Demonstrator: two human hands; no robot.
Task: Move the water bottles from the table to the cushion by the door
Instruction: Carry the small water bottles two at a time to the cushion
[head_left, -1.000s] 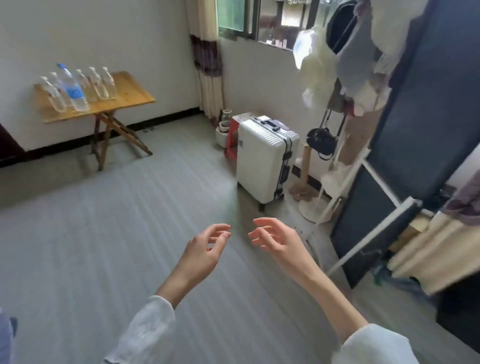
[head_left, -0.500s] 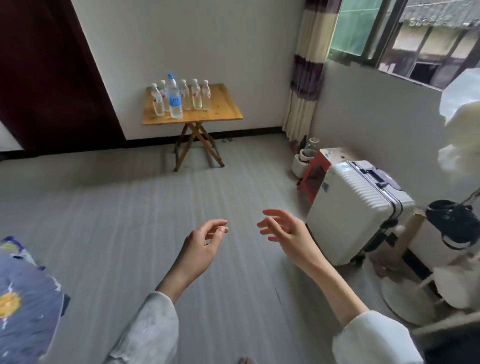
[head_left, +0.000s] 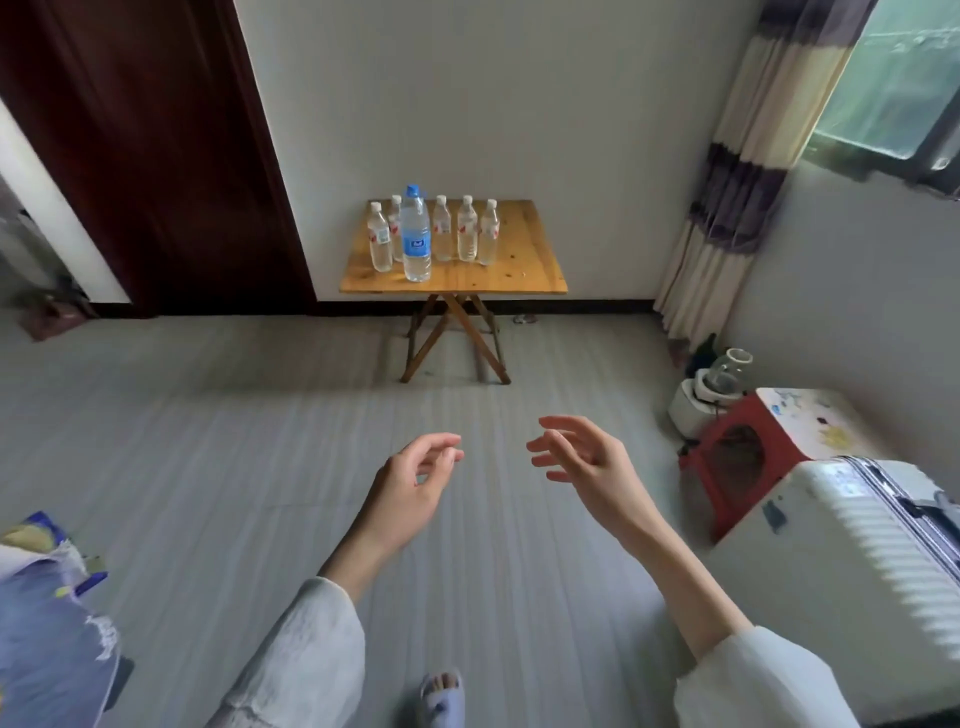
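We had turned to face the wooden folding counter (head_left: 524, 270) of clear plastic water bottles (head_left: 416, 236); our hands (head_left: 410, 488) hung loosely spread and empty, the fetching not yet begun.

White walls (head_left: 467, 93), grey striped floor (head_left: 208, 441), dark door (head_left: 145, 156), striped curtain (head_left: 748, 171) w/ window (head_left: 893, 78) at right.

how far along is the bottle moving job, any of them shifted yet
Nothing looks moved yet: six bottles, five small ones and the tall blue-label bottle, stand on the wooden table. The left hand and right hand are empty and open, well short of the table. Everything is left: walking over, picking up, carrying. No cushion can be made out for certain.
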